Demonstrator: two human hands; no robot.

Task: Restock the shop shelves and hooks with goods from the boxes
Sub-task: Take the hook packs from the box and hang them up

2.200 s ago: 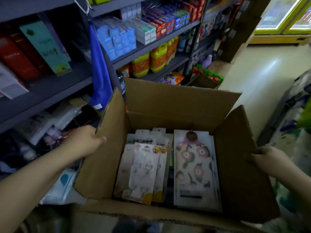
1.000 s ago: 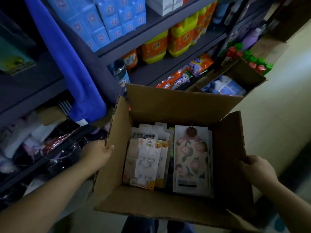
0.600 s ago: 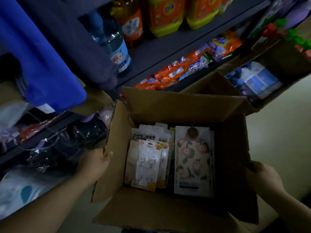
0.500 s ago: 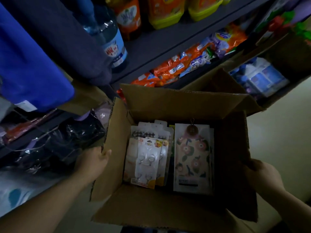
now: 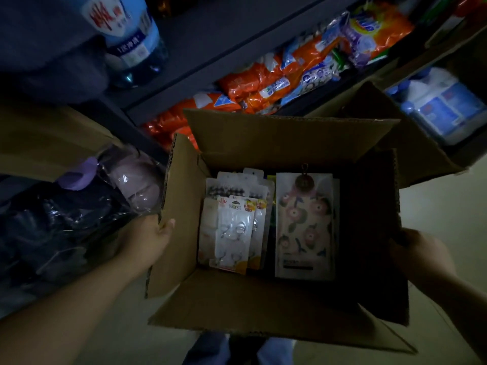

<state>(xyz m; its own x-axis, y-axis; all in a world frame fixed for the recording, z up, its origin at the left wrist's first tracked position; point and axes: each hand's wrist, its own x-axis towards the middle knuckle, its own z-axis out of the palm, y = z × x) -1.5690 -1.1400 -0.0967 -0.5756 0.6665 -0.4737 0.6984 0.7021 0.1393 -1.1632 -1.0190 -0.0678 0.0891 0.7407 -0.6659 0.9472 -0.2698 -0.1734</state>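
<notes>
The cardboard box (image 5: 237, 306) is held from both sides: the left hand (image 5: 147, 241) is clasped over the edge of the left flap, thumb inside and fingers behind, and the right hand (image 5: 419, 256) is wrapped round the outer face of the right flap, though its fingers are lost in shadow. The box is carried open at about waist level, just in front of the low shelf (image 5: 216, 64).

The step in hand is judged to be the carrying or setting down of the box; nothing has yet been lifted out of it. A steady lowering onto the floor would be called for next, so that one hand can be freed to pick a pack.

Inside, two stacks are seen side by side: carded hook packs (image 5: 233, 233) on the left, at least four overlapping, the exact number not countable; and the floral pack (image 5: 303, 227) on the right, one plainly seen, with edges of more behind. One blue-labelled bottle (image 5: 129, 35) stands on the shelf, with a heap of orange sachets (image 5: 263, 85) below it and a second open box (image 5: 411, 159) beyond.
</notes>
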